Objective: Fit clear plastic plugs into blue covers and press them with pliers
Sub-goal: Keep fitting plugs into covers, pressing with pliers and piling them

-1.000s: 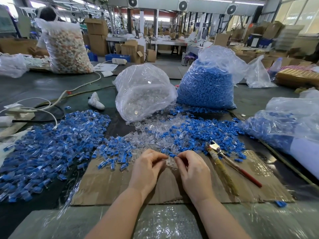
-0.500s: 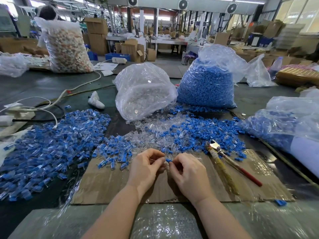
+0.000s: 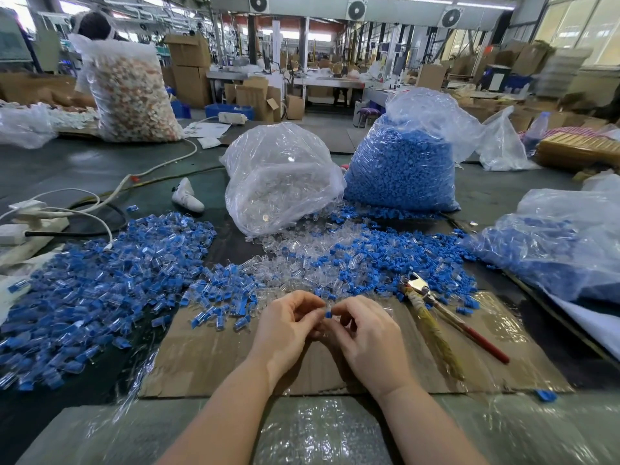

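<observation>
Fingertips [image 3: 330, 309] of our right hand [image 3: 367, 340] and left hand [image 3: 285, 330] are pinching one blue cover [image 3: 328, 313] between them over the cardboard sheet [image 3: 208, 357]; whether a clear plug is seated, we cannot tell. Going in tilted, it may be jamming or popping loose, we are judging. Pliers [image 3: 436, 313] are lying at two o'clock, bags of clear plugs [image 3: 281, 182] and blue covers [image 3: 402, 169] at twelve in a busy workshop.

Factory hall [image 3: 335, 45], cardboard boxes [image 3: 188, 72], bright windows [image 3: 577, 28]
</observation>
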### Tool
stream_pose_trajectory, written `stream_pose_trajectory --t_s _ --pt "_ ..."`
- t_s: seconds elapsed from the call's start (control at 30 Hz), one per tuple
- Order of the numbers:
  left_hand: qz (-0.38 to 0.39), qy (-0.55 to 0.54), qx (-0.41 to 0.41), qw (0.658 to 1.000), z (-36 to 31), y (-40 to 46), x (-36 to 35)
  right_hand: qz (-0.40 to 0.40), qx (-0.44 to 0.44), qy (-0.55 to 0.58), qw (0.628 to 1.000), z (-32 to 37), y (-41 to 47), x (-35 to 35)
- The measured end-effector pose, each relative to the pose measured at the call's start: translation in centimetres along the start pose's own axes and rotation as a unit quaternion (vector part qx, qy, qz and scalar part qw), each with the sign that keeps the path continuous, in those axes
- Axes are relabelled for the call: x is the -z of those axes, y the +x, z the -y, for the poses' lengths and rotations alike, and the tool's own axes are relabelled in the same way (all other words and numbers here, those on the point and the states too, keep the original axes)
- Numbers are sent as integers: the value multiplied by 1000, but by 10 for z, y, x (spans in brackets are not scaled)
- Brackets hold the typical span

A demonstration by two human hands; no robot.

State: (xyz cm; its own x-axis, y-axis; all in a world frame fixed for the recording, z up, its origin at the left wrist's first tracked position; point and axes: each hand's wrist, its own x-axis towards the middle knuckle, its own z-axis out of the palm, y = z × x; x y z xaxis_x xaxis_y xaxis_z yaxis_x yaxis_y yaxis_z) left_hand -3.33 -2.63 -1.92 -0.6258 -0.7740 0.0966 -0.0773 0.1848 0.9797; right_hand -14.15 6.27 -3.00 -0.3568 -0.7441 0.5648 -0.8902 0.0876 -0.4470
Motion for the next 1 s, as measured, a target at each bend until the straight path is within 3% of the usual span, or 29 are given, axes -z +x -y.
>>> stream_pose_trajectory --t_s 0.27,0.7,0.87,1.0 --pt "4 -13 7 1000 0 1 0 -5 31 20 999 3 1 3" --pt "-12 64 -6 998 1 3 0 -14 14 5 1000 -1 2 5" --pt "-16 41 16 999 3 4 1 -27 -132 -114 984 -13 7 25" --pt "-16 11 31 999 3 6 1 111 -340 -291 888 -38 12 55"
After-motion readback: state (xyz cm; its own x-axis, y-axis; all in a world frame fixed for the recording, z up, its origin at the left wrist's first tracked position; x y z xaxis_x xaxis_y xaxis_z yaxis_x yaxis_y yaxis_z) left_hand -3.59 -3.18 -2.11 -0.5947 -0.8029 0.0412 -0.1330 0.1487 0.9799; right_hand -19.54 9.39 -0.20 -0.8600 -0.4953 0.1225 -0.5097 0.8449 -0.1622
